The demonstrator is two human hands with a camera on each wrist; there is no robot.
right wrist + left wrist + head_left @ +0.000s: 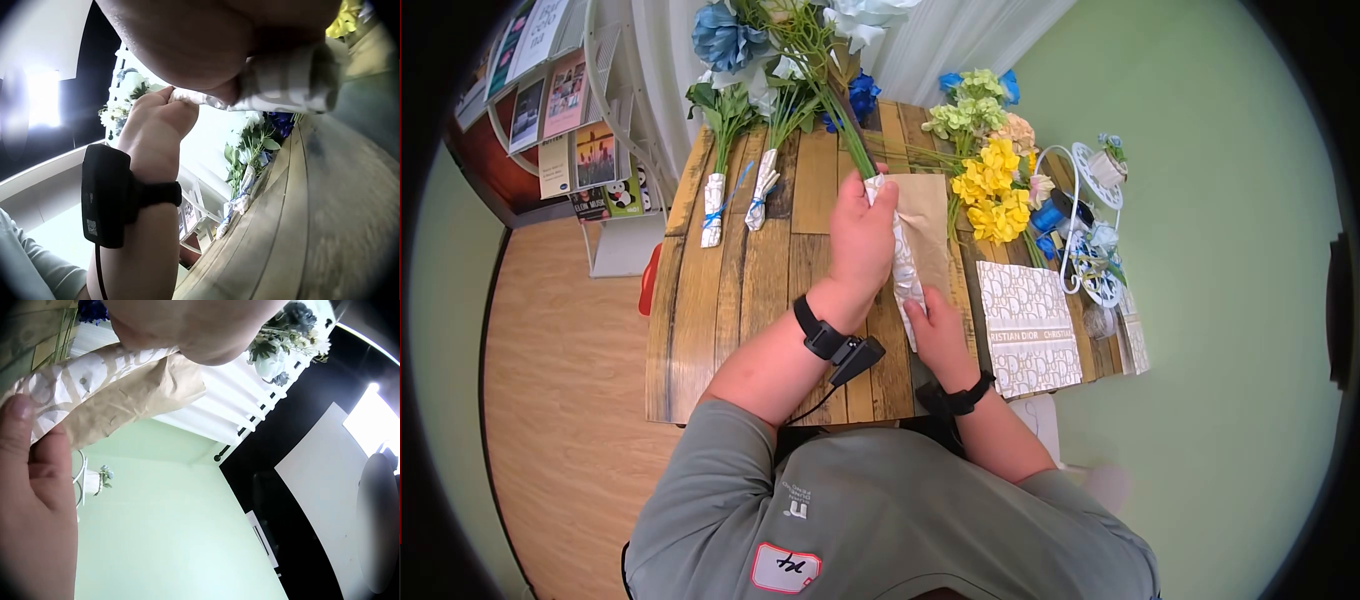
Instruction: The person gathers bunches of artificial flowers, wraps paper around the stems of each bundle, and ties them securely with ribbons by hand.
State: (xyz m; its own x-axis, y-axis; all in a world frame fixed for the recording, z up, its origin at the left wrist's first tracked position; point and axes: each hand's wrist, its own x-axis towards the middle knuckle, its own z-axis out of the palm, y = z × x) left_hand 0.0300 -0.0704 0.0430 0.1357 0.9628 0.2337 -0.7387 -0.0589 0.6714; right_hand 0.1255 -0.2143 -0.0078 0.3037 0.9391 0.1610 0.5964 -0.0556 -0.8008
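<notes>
My left hand (pixel 863 235) grips the green stems (pixel 852 125) of a bouquet with a large blue flower (pixel 728 38) and white blooms, together with the top of the wrapping paper (pixel 905 265). Patterned white and beige outside and brown on its inner side, the paper is rolled around the stem ends, with a loose brown flap (pixel 927 225) spread to the right. Lower down, my right hand (pixel 940 335) pinches the bottom of the roll between thumb and fingers. The left wrist view shows that thumb (pixel 15 428) pressed on the patterned paper.
Two wrapped bunches (pixel 713 215) tied with blue ribbon lie at the left of the wooden table (pixel 770 290). To the right are yellow flowers (pixel 992 190), a patterned paper sheet (pixel 1028 330), ribbon spools (pixel 1048 215) and a white metal stand (pixel 1068 165). A magazine rack (pixel 600 120) stands beyond the left edge.
</notes>
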